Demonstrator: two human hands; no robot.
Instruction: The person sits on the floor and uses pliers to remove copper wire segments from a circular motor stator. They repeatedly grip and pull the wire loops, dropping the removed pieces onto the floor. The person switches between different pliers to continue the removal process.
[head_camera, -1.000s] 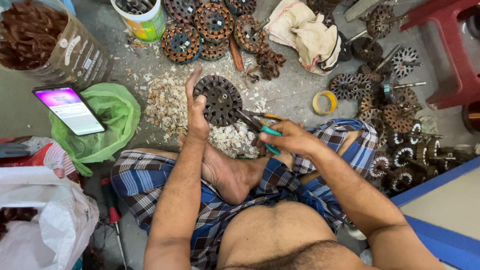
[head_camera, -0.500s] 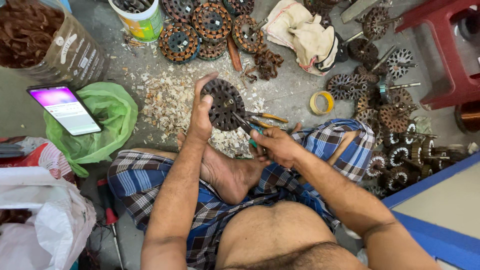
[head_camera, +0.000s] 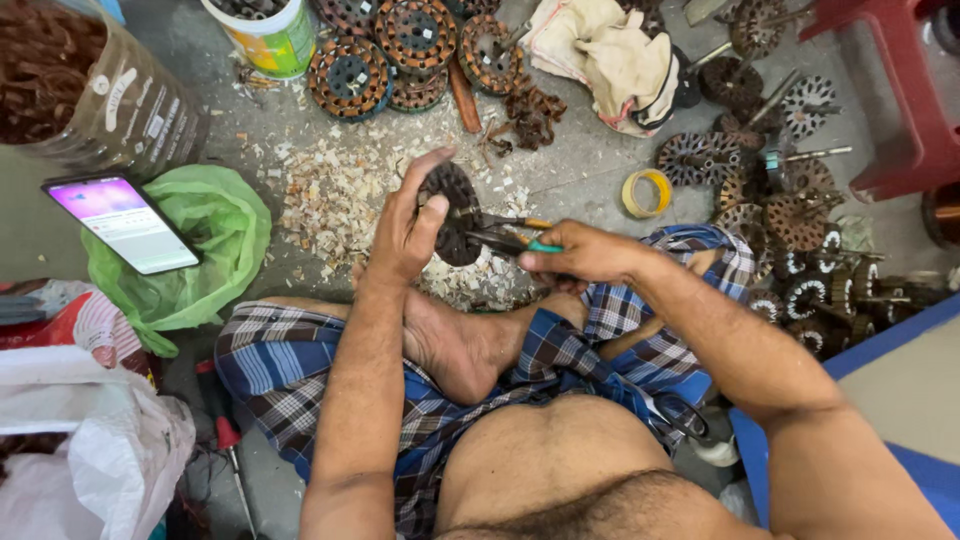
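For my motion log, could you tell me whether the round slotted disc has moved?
Yes: the round slotted disc has tilted edge-on over the shavings pile.

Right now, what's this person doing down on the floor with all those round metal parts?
A person sits cross-legged on the floor. The left hand holds a dark round slotted metal core up on edge, and the right hand grips pliers whose tips meet the core's face. Pale shavings litter the floor in front. More cores, some wound with copper, lie beyond, beside a cloth, a roll of tape and a lit phone on a green bag.
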